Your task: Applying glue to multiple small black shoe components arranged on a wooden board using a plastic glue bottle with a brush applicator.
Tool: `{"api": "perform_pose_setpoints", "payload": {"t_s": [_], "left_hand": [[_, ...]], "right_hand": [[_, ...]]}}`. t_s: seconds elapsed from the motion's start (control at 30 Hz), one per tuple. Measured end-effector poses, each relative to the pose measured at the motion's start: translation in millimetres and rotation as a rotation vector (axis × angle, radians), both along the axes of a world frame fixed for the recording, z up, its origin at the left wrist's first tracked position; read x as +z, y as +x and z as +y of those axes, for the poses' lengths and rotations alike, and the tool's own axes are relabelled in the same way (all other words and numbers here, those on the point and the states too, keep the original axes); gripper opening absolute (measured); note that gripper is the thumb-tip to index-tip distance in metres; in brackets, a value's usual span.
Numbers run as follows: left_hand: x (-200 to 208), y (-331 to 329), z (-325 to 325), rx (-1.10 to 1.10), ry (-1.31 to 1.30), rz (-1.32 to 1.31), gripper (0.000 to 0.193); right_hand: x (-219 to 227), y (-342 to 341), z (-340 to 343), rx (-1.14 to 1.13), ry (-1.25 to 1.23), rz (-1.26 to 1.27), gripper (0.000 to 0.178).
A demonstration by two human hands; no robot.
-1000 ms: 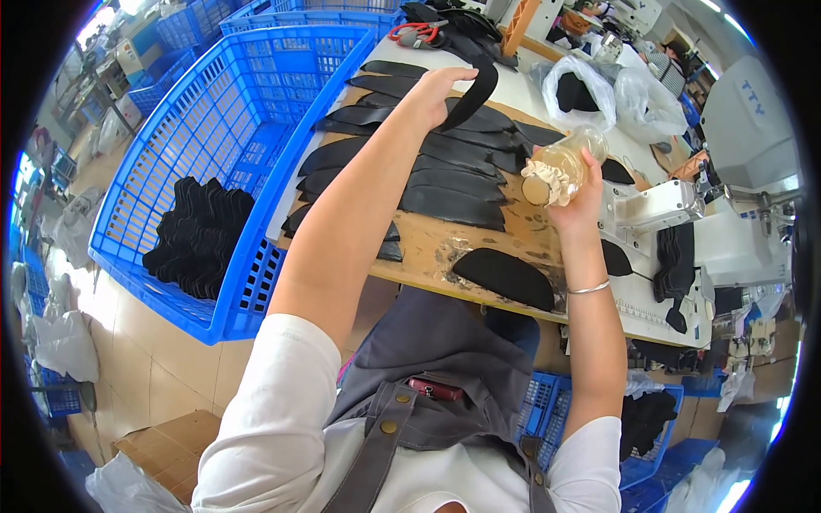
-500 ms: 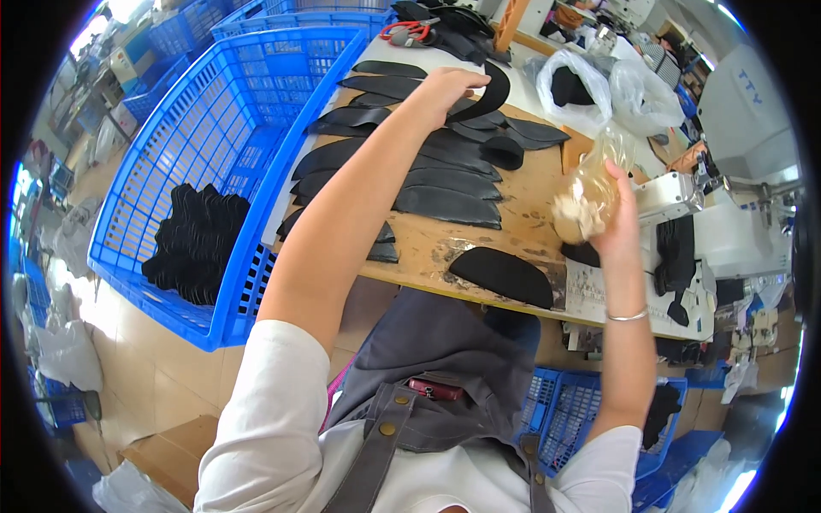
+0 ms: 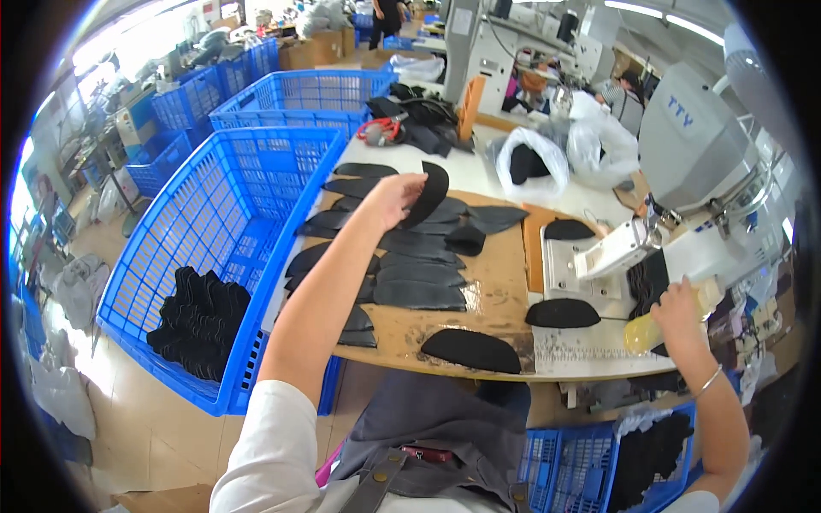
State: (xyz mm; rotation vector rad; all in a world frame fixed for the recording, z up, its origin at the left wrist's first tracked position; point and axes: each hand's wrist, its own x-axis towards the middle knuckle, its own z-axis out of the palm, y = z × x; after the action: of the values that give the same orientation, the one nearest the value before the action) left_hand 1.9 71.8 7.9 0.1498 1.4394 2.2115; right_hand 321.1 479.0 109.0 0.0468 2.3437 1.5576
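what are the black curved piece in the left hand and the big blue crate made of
Black curved piece in the left hand: probably matte fabric or thin leather, since it looks flat, dull and thin. Blue crate: apparently rigid moulded plastic, with glossy lattice walls.

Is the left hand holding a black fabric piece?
Yes, the left hand grips a curved black fabric piece lifted above the table.
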Motion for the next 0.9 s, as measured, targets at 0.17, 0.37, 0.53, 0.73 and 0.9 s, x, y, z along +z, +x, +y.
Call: {"api": "perform_pose_setpoints", "payload": {"t_s": [0.17,0.37,0.53,0.73,0.9], "left_hand": [[5,8,-3,0.029,-0.053,0.004,0.023],[11,1,1,0.014,-0.028,-0.024,0.023],[11,-5,-10,-0.001,-0.018,0.011,0.024],[13,2,0,0.009,-0.028,0.02,0.026],[8,-2,-7,0.001,-0.049,0.008,0.024]], "right_hand": [[-43,-2,22,0.082,-0.013,0.006,0.028],[-11,3,-37,0.213,-0.287,0.124,0.022],[23,-58,-140,0.465,-1.037,0.413,0.016],[-37,-179,-202,0.492,-1.216,0.41,0.02],[-75,-224,-232,0.593,-1.1,0.4,0.026]]}}
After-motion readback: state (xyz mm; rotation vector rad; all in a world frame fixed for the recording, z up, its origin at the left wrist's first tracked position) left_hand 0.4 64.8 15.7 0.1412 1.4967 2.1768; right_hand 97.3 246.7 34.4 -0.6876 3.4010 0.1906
